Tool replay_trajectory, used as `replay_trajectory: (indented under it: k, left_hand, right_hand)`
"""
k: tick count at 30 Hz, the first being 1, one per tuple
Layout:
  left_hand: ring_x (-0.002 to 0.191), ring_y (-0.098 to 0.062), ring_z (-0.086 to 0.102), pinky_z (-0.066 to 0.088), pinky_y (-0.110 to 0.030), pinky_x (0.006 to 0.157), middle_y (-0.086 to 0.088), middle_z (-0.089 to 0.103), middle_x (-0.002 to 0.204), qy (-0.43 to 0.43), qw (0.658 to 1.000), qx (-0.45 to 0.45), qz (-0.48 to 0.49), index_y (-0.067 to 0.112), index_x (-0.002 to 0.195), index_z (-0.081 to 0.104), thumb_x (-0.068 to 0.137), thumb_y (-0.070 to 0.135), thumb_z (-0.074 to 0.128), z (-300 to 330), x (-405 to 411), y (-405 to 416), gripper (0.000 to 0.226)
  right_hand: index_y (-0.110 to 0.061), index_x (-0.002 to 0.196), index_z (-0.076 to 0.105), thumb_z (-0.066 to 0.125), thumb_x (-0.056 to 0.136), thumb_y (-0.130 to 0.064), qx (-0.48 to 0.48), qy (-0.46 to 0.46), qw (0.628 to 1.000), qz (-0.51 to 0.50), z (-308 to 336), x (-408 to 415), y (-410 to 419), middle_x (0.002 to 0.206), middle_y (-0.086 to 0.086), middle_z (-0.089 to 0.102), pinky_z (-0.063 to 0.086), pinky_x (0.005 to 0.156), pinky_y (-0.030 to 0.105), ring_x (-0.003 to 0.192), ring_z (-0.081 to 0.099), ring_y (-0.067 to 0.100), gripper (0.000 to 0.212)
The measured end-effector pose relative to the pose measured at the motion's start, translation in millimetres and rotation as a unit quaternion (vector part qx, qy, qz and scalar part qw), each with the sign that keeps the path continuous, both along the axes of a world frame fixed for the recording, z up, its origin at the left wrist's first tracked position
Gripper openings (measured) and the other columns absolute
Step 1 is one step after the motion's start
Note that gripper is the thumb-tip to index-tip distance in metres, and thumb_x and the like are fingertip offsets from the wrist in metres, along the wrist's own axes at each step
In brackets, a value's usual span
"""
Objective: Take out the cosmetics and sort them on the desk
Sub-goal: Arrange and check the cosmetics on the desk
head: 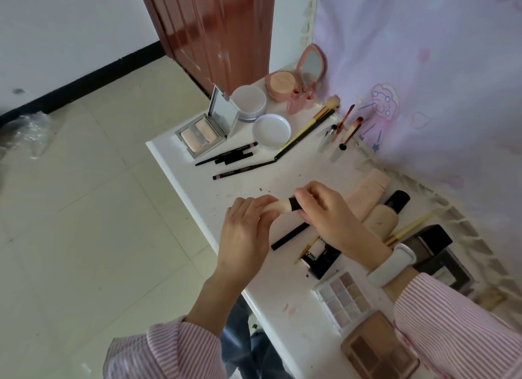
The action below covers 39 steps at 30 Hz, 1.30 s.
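At frame centre, both hands hold a brush (285, 204) above the worktop (248, 180): the right hand (324, 212) pinches its black collar, the left hand (248, 226) cups its bristles, probably tidying them before sorting.

White desk (197, 178), open compacts (202, 137), pencils (234, 152), palettes (343, 301)

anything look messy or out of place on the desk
Yes. The white desk has dark crumbs and smudges near the hands, and reddish smears by the front edge, left of the eyeshadow palette. Several lip gloss wands lie uncapped by the wall, and the powder jar's lid is off.
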<state>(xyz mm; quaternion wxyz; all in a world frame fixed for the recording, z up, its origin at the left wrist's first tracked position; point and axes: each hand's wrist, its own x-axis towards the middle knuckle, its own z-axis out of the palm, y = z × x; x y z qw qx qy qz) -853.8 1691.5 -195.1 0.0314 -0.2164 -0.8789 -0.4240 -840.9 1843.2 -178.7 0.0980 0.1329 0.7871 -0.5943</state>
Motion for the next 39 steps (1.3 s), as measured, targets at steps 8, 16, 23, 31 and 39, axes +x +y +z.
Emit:
replay_trajectory:
  k: [8, 16, 23, 31, 39]
  left_hand:
    - [0.068, -0.017, 0.05, 0.042, -0.03, 0.064, 0.023, 0.047, 0.074, -0.091, 0.993, 0.069, 0.009, 0.004, 0.101, 0.066, 0.092, 0.019, 0.041, 0, -1, -8, 0.03]
    - [0.072, -0.013, 0.047, 0.039, -0.033, 0.067, 0.004, 0.062, 0.082, -0.061, 0.998, 0.025, -0.014, 0.003, 0.1, 0.067, 0.09, 0.016, 0.044, -4, -7, -7, 0.028]
    - [0.071, -0.019, 0.053, 0.041, -0.035, 0.068, 0.001, 0.065, 0.08, -0.056, 0.996, -0.007, -0.065, 0.006, 0.098, 0.068, 0.09, 0.018, 0.046, -6, -11, -10, 0.026]
    - [0.059, -0.001, 0.045, 0.039, -0.015, 0.063, 0.007, 0.055, 0.068, -0.299, 0.946, 0.12, -0.014, 0.017, 0.086, 0.059, 0.098, 0.013, 0.04, -9, -35, -36, 0.023]
    - [0.095, -0.01, 0.065, 0.052, -0.023, 0.076, 0.01, 0.067, 0.093, -0.392, 0.86, 0.325, 0.022, 0.019, 0.108, 0.058, 0.096, 0.018, 0.043, -12, -39, -5, 0.019]
  right_hand:
    - [-0.041, 0.1, 0.052, 0.046, 0.092, -0.035, 0.013, 0.018, 0.998, 0.055, 11, 4, 8, 0.084, -0.012, 0.062, 0.046, 0.063, 0.015, 0.069, 0.058, 0.002, 0.012]
    - [-0.029, 0.101, 0.051, 0.051, 0.09, -0.023, 0.009, 0.001, 0.998, 0.062, 7, 4, 15, 0.094, -0.013, 0.058, 0.046, 0.068, 0.023, 0.077, 0.055, 0.007, 0.013]
    - [-0.019, 0.1, 0.059, 0.054, 0.09, -0.016, 0.169, 0.071, 0.971, 0.156, 7, 3, 30, 0.082, -0.005, 0.061, 0.045, 0.063, 0.026, 0.07, 0.053, 0.008, 0.012]
    - [-0.018, 0.107, 0.056, 0.053, 0.087, -0.017, 0.349, 0.189, 0.912, 0.1, 11, 6, 78, 0.089, -0.005, 0.06, 0.04, 0.058, 0.015, 0.064, 0.048, -0.002, 0.019]
    - [-0.031, 0.099, 0.046, 0.039, 0.095, -0.013, 0.09, 0.085, 0.989, -0.082, -6, 9, 63, 0.093, -0.009, 0.06, 0.046, 0.063, 0.018, 0.067, 0.052, 0.01, 0.02]
